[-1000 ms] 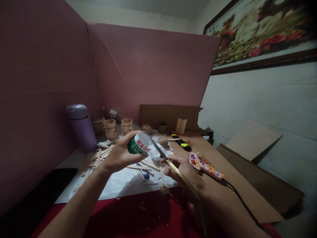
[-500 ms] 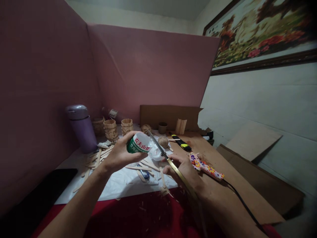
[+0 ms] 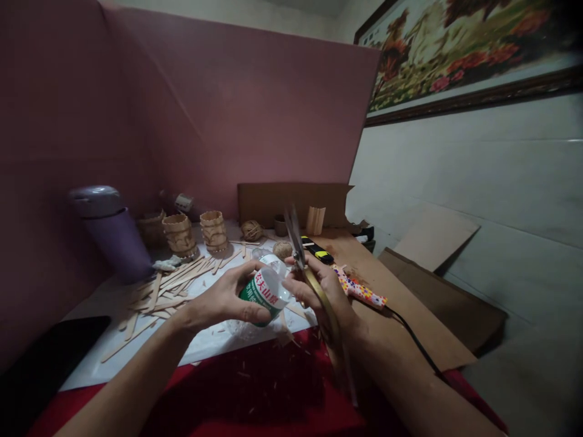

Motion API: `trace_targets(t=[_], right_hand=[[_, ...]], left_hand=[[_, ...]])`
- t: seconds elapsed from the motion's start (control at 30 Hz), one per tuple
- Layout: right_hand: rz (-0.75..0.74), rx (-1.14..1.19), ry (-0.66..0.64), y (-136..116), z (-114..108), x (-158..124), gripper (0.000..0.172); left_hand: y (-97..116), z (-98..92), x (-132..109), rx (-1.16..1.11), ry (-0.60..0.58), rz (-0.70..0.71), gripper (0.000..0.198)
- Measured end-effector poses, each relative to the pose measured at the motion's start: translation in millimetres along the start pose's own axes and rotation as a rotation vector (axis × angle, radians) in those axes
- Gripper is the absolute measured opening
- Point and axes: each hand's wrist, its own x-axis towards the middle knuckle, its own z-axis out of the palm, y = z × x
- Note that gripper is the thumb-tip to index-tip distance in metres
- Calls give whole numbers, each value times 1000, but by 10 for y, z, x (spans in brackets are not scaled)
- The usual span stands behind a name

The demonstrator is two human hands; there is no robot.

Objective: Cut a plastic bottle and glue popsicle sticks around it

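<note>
A cut-off plastic bottle section (image 3: pixel 263 295) with a green, white and red label is gripped by my left hand (image 3: pixel 231 296), its open rim tilted toward the right. My right hand (image 3: pixel 325 291) is closed around gold-handled scissors (image 3: pixel 314 282), whose blurred blades point up and away from me. The fingertips of my right hand are close to the bottle section's rim; whether they touch it I cannot tell. Behind the bottle section lies another clear plastic piece (image 3: pixel 272 261), partly hidden. A ball of twine (image 3: pixel 282 249) rests just beyond the scissors.
Wooden craft sticks (image 3: pixel 168 285) lie scattered at left. Behind them are stick-covered cups (image 3: pixel 213 232) and a purple bottle (image 3: pixel 116 233). At right are a yellow-black utility knife (image 3: pixel 317 249) and a flower-patterned glue gun (image 3: pixel 362 290) with a cord. A dark phone-like slab (image 3: pixel 59 349) lies at near left.
The bottle section has come lower and nearer to me. My right hand has turned the scissors more upright, with its fingers now close to the bottle section's rim. The view has shifted right.
</note>
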Motion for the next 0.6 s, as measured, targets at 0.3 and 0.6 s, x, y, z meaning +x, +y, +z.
trace_targets(t=[0.3, 0.6], right_hand=[[-17, -143, 55, 107, -21, 29, 37], [130, -10, 96, -52, 23, 10, 42]], left_hand=[[-43, 46, 5, -3, -79, -33, 55], [-12, 43, 22, -33, -72, -26, 54]])
